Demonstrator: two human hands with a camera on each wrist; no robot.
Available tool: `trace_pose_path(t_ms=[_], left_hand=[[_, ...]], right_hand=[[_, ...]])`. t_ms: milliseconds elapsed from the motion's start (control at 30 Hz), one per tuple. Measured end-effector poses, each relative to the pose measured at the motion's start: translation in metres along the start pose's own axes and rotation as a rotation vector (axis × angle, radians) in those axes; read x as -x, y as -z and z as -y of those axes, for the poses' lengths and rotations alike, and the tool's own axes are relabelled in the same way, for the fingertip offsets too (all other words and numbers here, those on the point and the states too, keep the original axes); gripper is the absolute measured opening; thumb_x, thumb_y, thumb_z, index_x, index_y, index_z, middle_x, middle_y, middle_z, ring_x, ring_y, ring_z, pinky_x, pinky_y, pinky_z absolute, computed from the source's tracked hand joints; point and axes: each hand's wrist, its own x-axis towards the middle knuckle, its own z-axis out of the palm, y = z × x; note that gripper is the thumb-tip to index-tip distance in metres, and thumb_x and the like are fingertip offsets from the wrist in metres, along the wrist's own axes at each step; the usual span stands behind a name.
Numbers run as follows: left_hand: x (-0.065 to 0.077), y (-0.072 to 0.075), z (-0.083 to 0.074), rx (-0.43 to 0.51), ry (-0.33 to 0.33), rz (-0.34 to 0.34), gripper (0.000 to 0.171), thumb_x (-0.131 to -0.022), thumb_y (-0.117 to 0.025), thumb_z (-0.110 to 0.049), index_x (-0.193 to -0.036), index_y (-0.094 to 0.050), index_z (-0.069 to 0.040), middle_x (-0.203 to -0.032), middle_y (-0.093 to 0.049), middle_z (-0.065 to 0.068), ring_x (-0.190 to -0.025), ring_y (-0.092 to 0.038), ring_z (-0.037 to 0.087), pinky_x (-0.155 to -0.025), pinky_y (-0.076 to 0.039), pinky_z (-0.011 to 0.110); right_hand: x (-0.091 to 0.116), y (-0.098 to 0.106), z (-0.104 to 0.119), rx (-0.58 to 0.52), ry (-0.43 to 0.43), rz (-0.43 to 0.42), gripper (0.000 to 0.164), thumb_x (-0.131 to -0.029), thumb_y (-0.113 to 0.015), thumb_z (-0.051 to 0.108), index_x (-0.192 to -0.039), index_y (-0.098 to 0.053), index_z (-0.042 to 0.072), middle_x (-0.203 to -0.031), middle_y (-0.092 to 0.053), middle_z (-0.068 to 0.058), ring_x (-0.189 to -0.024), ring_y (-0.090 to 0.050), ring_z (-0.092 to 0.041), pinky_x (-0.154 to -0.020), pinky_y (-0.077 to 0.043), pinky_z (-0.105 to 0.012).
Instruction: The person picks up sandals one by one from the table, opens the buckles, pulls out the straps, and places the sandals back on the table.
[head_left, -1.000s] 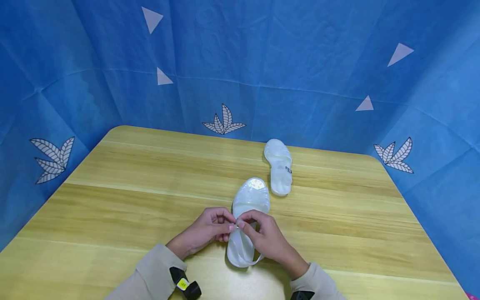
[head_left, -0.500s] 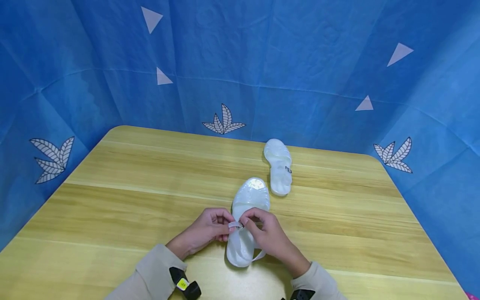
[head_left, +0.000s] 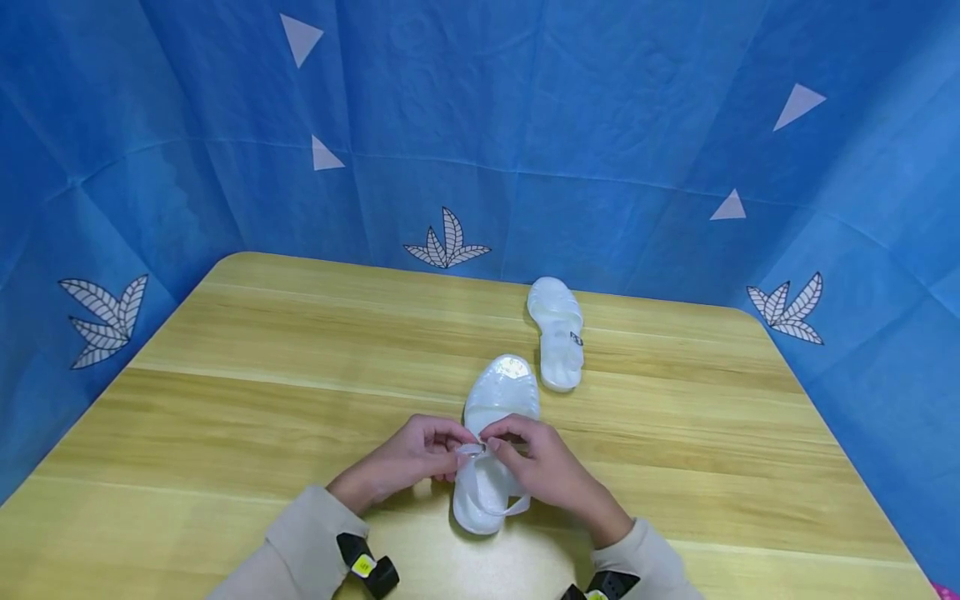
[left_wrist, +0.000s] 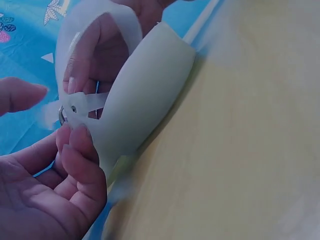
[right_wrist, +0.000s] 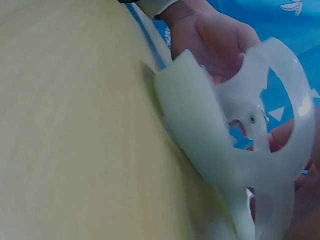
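Observation:
A translucent white jelly sandal (head_left: 501,392) lies on the table with its heel toward me. My left hand (head_left: 412,458) pinches the sandal's ankle strap (head_left: 469,449) beside the small metal buckle. From the right, my right hand (head_left: 543,467) grips the strap at the buckle, its thumb and index finger close to the left fingertips. In the left wrist view the buckle (left_wrist: 62,115) sits at the left fingertips, and a strap hole shows beside it. The right wrist view shows the heel (right_wrist: 187,107) and the looped strap (right_wrist: 300,100); the right fingertips are partly hidden there.
A second white sandal (head_left: 561,358), with a dark buckle at its side, lies farther back on the wooden table (head_left: 262,358). Behind the table hangs a blue cloth (head_left: 480,100) with leaf and triangle prints.
The right fingertips have shifted slightly right, away from the left ones. A piece of strap and the buckle now show between the hands. Both sandals stay in place.

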Motion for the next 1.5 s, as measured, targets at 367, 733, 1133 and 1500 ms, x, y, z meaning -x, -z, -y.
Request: trace_pose_path(t_ms=[367, 733, 1133, 1500], left_hand=[[-0.001, -0.004, -0.007, -0.134, -0.018, -0.046, 0.019, -0.087, -0.063, -0.01, -0.1, -0.066, 0.004, -0.078, -0.059, 0.001, -0.065, -0.053, 0.009, -0.057, -0.045, 0.02], [0.0, -0.004, -0.008, -0.168, -0.041, -0.022, 0.016, -0.088, -0.061, -0.007, -0.099, -0.067, 0.003, -0.077, -0.06, 0.0, -0.065, -0.053, 0.008, -0.057, -0.045, 0.019], [-0.001, -0.009, -0.015, -0.207, -0.059, -0.043, 0.018, -0.083, -0.071, -0.014, -0.094, -0.066, -0.001, -0.076, -0.055, 0.001, -0.061, -0.047, 0.007, -0.053, -0.041, 0.018], [-0.001, -0.016, -0.014, -0.288, -0.067, -0.085, 0.015, -0.08, -0.071, -0.01, -0.086, -0.059, -0.003, -0.073, -0.048, -0.001, -0.063, -0.044, 0.009, -0.054, -0.038, 0.018]], right_hand=[[0.001, 0.014, 0.007, 0.118, -0.047, 0.135, 0.014, -0.094, -0.056, 0.014, -0.098, -0.068, 0.009, -0.098, -0.068, 0.0, -0.099, -0.061, -0.015, -0.085, -0.05, -0.03], [0.0, 0.017, 0.008, 0.047, -0.088, 0.213, 0.009, -0.091, -0.058, 0.011, -0.095, -0.064, 0.007, -0.089, -0.063, -0.001, -0.083, -0.058, -0.013, -0.074, -0.049, -0.024], [-0.001, 0.014, 0.008, -0.074, -0.109, 0.207, 0.012, -0.088, -0.063, 0.011, -0.092, -0.058, 0.001, -0.081, -0.059, -0.005, -0.073, -0.055, -0.012, -0.062, -0.048, -0.022], [0.0, 0.007, 0.008, -0.153, -0.11, 0.177, 0.01, -0.087, -0.059, 0.006, -0.091, -0.055, -0.003, -0.073, -0.048, -0.001, -0.063, -0.044, -0.006, -0.054, -0.038, -0.018]])
